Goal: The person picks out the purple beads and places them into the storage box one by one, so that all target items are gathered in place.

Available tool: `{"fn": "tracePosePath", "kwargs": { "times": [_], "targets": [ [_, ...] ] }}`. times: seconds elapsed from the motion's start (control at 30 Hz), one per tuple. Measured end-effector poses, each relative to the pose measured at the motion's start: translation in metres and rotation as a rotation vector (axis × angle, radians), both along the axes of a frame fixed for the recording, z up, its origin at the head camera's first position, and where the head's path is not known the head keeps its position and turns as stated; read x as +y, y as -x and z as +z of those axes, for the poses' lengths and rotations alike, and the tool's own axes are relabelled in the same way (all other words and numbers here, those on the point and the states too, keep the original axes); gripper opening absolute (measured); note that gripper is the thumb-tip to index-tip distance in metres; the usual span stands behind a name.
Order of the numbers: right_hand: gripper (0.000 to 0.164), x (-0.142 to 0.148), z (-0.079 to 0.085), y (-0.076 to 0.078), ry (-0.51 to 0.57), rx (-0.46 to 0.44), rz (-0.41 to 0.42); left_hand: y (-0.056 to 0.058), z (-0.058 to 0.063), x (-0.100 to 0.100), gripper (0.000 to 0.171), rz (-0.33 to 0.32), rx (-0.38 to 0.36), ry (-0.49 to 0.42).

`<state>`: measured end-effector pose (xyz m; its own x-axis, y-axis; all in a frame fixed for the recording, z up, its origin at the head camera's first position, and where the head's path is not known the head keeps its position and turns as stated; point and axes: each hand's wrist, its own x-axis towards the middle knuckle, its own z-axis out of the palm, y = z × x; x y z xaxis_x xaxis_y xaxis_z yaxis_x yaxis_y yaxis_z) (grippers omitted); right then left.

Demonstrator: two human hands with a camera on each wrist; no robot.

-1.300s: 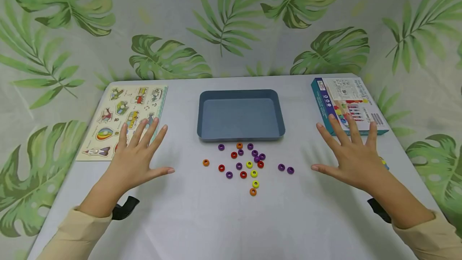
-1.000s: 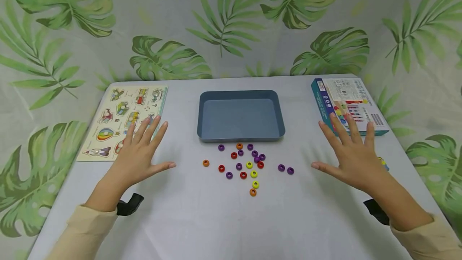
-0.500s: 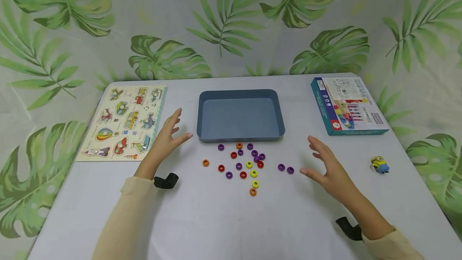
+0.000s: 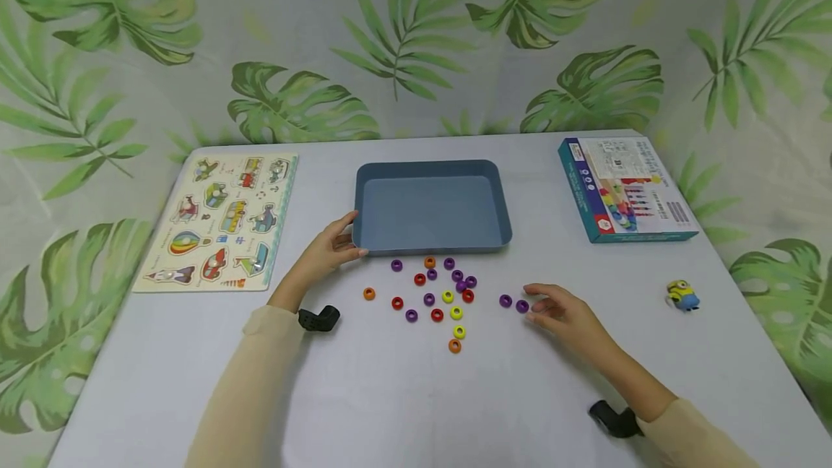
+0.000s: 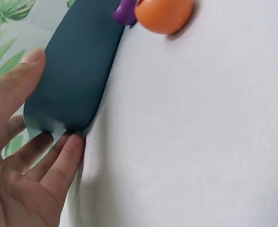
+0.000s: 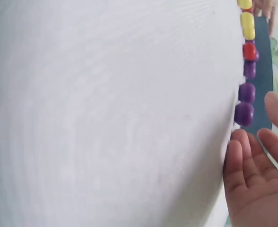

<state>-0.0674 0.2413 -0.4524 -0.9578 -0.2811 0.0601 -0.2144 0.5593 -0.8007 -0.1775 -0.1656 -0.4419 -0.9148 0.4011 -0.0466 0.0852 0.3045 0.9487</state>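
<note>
My left hand (image 4: 318, 258) touches the front left corner of a blue-grey tray (image 4: 432, 208). In the left wrist view, the fingertips meet the tray's outer wall (image 5: 77, 80) and the thumb lies along its upper edge. My right hand (image 4: 568, 320) is low at the right of the beads, holding nothing, its fingertips beside a purple bead (image 4: 522, 306). Another purple bead (image 4: 505, 300) lies just left of that one. Several more beads in purple, red, yellow and orange are scattered in front of the tray, such as a red bead (image 4: 437, 315) and a yellow bead (image 4: 458, 332).
A picture puzzle board (image 4: 217, 219) lies at the left of the white table (image 4: 403, 403). At the back right is a boxed toy set (image 4: 630, 190), with a small yellow and blue figurine (image 4: 683, 296) nearer the right edge. Leaf-printed cloth hangs behind.
From spread above the table, both hands have come down and inward. The left has reached the tray's corner; the right has moved to the two purple beads. Tray and beads stay put.
</note>
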Motion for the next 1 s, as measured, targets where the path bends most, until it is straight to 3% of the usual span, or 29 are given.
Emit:
{"fn": "tracePosePath", "kwargs": {
  "times": [0.2,0.47,0.67,0.8,0.83,1.0],
  "targets": [
    [0.033,-0.003,-0.007,0.004,-0.071,0.015,-0.025,0.002,-0.013,-0.001,0.074,0.05,-0.021,0.016],
    [0.023,-0.005,-0.011,0.005,-0.134,0.027,-0.06,0.0,-0.015,0.0,0.07,0.072,-0.017,0.026],
    [0.026,-0.014,0.013,0.009,-0.134,0.057,-0.053,-0.002,-0.015,0.001,0.07,0.069,-0.005,-0.008],
    [0.026,-0.029,0.037,0.028,-0.056,0.173,-0.019,-0.001,-0.017,0.002,0.072,0.077,-0.013,-0.027],
    [0.027,-0.029,0.029,0.04,0.008,0.191,0.005,-0.001,-0.018,0.002,0.072,0.074,-0.011,-0.033],
    [0.029,-0.059,0.041,0.08,0.177,0.212,0.032,0.0,-0.021,0.002,0.071,0.087,-0.009,-0.031]
  ]
}}
